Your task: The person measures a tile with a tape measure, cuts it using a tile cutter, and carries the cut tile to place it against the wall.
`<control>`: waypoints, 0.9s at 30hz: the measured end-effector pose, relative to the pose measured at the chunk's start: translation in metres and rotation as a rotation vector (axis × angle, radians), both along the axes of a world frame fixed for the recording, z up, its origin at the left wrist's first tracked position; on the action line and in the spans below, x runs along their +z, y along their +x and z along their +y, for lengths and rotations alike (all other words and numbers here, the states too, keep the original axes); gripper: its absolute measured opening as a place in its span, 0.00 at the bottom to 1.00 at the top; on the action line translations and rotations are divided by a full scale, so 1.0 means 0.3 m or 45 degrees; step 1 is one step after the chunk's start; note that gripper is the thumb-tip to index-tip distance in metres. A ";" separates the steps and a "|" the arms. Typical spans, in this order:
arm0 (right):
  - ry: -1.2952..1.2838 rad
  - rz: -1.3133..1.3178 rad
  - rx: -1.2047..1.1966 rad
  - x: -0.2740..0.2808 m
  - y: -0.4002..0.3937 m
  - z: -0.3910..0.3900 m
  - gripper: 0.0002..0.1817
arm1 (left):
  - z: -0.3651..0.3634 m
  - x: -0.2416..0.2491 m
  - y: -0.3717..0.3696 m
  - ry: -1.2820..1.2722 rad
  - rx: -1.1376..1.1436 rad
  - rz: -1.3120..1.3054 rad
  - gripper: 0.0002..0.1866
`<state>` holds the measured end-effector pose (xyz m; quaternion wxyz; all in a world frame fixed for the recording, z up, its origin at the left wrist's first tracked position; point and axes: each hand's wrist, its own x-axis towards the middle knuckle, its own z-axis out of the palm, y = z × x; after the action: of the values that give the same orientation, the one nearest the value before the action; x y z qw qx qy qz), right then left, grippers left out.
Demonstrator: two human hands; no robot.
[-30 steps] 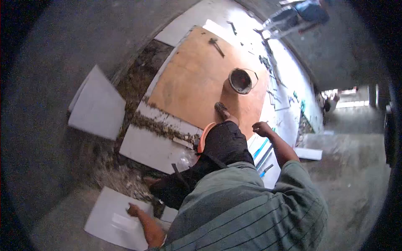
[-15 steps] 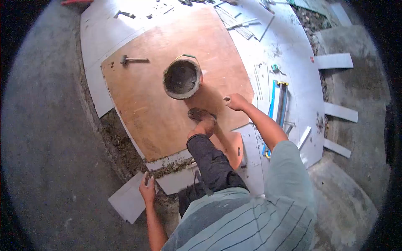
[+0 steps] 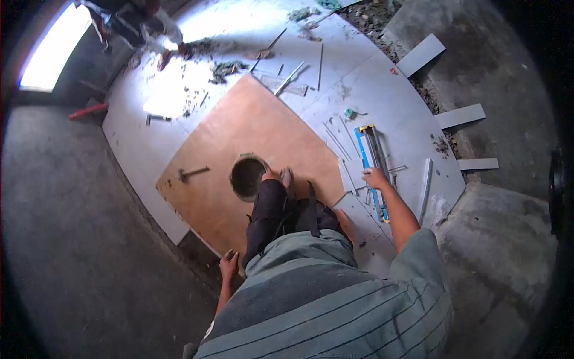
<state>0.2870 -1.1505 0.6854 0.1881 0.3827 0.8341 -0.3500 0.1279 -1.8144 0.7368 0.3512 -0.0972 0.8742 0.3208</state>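
Observation:
My right hand (image 3: 375,178), fingers curled in, overlaps the blue-railed tile cutter (image 3: 362,145) in this view. Nothing shows in its grasp. Down on the left, my left hand (image 3: 229,264) hangs beside my leg near the edge of the brown plywood board (image 3: 221,125), its fingers loosely bent and apart. On that board stands a bucket (image 3: 234,186) of grey mortar, right by my feet. A hammer (image 3: 194,173) lies on the board left of the bucket.
Another person (image 3: 134,27) stands at the upper left. Tile strips (image 3: 320,66) and rubble lie on the pale tiled floor (image 3: 382,78). A long metal bar (image 3: 426,191) rests right of the cutter. Tile pieces (image 3: 463,115) jut over the right edge.
My body has moved forward and the view has turned. My feet are now closer beside the bucket. My right hand has swung over to the tile cutter, and another person has come into view.

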 end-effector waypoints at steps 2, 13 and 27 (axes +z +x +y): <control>0.012 0.042 -0.114 -0.058 0.071 0.043 0.20 | 0.184 0.119 -0.169 -0.059 -0.175 0.024 0.25; -0.403 -0.010 -0.268 -0.111 -0.624 0.287 0.17 | 0.635 -0.205 -0.965 0.033 -0.071 -0.082 0.24; 0.087 0.448 -0.696 -0.195 -0.888 0.823 0.12 | 1.472 -0.142 -1.734 0.064 -0.250 -0.315 0.25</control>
<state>0.0206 -0.9035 0.6268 -0.0728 0.5322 0.7314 -0.4202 -0.3922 -1.3729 0.6941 0.4881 -0.0411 0.8213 0.2924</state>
